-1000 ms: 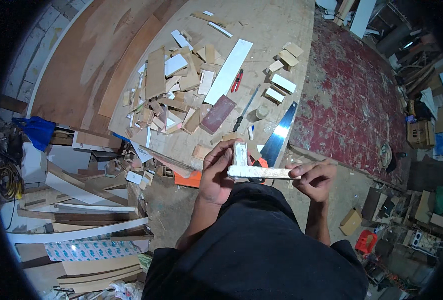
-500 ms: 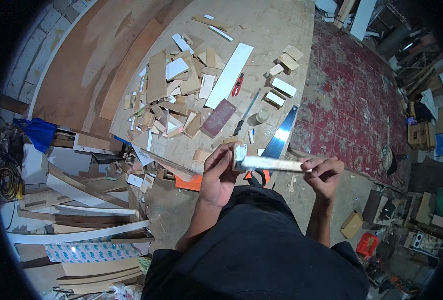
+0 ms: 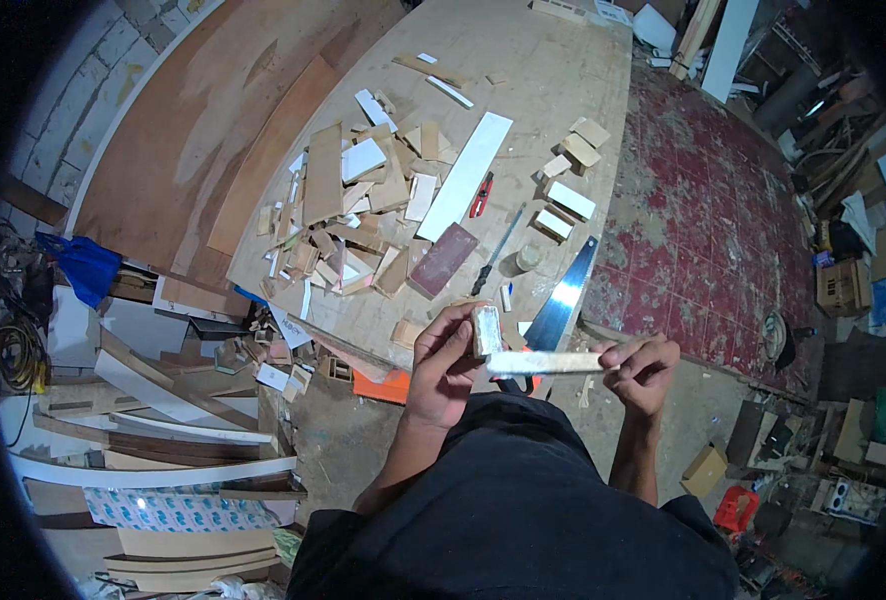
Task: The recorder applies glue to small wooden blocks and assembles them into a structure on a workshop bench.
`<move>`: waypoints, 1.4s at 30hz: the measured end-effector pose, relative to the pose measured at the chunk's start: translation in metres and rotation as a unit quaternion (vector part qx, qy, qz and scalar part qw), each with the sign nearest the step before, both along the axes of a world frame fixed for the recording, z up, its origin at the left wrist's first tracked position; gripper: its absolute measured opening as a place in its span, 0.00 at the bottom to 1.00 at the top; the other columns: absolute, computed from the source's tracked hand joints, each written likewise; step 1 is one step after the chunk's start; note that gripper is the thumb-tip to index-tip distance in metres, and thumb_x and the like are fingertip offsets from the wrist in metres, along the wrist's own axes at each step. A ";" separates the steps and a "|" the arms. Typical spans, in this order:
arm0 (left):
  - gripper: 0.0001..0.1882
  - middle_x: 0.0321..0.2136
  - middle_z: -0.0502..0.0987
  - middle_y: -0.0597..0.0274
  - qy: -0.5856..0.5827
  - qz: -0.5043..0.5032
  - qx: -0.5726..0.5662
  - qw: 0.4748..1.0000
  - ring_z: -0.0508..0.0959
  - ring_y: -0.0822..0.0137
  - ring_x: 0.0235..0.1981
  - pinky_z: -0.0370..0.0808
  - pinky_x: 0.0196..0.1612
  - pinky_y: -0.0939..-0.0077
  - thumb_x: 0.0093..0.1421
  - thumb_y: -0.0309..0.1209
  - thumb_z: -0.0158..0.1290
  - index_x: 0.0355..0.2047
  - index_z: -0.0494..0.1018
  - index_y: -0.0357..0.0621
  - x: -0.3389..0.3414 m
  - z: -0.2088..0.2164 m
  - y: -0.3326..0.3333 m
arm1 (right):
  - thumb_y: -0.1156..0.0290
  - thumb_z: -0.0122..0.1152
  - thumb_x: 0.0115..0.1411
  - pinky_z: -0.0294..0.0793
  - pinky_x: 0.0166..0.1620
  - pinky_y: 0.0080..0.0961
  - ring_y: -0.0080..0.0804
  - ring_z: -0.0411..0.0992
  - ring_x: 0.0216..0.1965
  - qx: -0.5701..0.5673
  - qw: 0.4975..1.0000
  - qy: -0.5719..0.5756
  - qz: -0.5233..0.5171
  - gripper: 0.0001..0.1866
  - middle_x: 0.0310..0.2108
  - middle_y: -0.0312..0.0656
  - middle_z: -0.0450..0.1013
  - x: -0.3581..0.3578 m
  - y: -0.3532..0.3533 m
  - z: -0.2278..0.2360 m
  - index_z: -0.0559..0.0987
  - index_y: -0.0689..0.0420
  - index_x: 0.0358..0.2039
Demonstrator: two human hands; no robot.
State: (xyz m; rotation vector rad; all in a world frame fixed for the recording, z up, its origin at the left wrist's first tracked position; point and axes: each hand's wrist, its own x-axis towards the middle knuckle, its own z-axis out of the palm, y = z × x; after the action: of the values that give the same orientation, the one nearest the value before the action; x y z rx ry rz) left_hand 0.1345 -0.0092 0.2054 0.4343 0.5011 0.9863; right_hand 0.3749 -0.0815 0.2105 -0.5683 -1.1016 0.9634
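In front of my body my left hand [image 3: 439,372] grips a small wooden block [image 3: 487,333] between thumb and fingers. One face of the block is coated with something whitish. My right hand [image 3: 643,372] pinches the far right end of a flat pale stick [image 3: 549,362], held nearly level. The stick's whitish left end lies at the block's lower edge, seemingly touching it. Just beyond the hands, a handsaw [image 3: 560,305] with an orange-and-black handle lies on the wooden table [image 3: 553,80], its handle partly hidden behind the stick.
Wood offcuts [image 3: 363,205] are heaped on the table's left. Nearby lie a long white board [image 3: 468,172], a reddish-brown block [image 3: 444,260], a red cutter [image 3: 481,195], a thin file-like tool [image 3: 498,250] and a small round container [image 3: 527,258]. Several small blocks [image 3: 569,200] line the right edge.
The stick's left end has shifted from the middle of the block's coated face down to its lower edge. Both hands keep their hold, and the whole view has tilted slightly.
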 end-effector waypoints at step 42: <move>0.15 0.40 0.75 0.52 -0.006 0.076 0.002 0.997 0.77 0.62 0.41 0.75 0.47 0.67 0.64 0.28 0.44 0.49 0.67 0.34 -0.002 0.002 -0.007 | 0.89 0.61 0.45 0.74 0.50 0.47 0.45 0.77 0.41 0.006 0.999 -0.011 -0.052 0.06 0.33 0.53 0.78 0.006 0.013 -0.010 0.76 0.65 0.22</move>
State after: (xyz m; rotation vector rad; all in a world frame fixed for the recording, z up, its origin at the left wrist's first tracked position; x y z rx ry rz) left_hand 0.1327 -0.0157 0.2069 0.3976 0.5268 1.1356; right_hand 0.3804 -0.0690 0.2009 -0.6213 -1.0866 0.8621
